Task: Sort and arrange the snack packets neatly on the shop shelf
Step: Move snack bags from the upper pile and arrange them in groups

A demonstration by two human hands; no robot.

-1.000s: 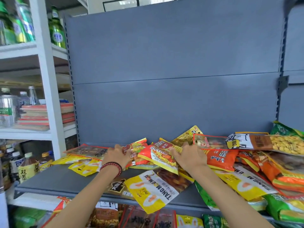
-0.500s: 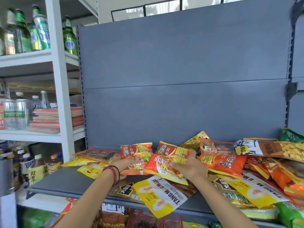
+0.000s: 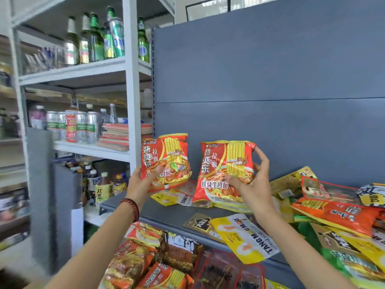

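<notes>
Two matching red and yellow noodle packets are held upright above the grey shelf (image 3: 166, 215). My left hand (image 3: 141, 182) grips the lower edge of the left noodle packet (image 3: 164, 157), thumb on its front. My right hand (image 3: 254, 184) holds the right noodle packet (image 3: 220, 163), thumb on the front and fingers round its right edge. A jumble of snack packets (image 3: 333, 209) lies on the shelf to the right. A yellow packet (image 3: 245, 236) hangs over the shelf's front edge.
A white rack (image 3: 131, 101) stands at the left with green bottles (image 3: 100, 38), cans (image 3: 81, 126) and stacked notebooks (image 3: 116, 134). More packets (image 3: 158, 259) fill the shelf below. The blue-grey back panel (image 3: 270, 80) rises behind the shelf.
Both hands have lifted a noodle packet each off the pile and raised them upright, apart from one another. The view has turned to the left.
</notes>
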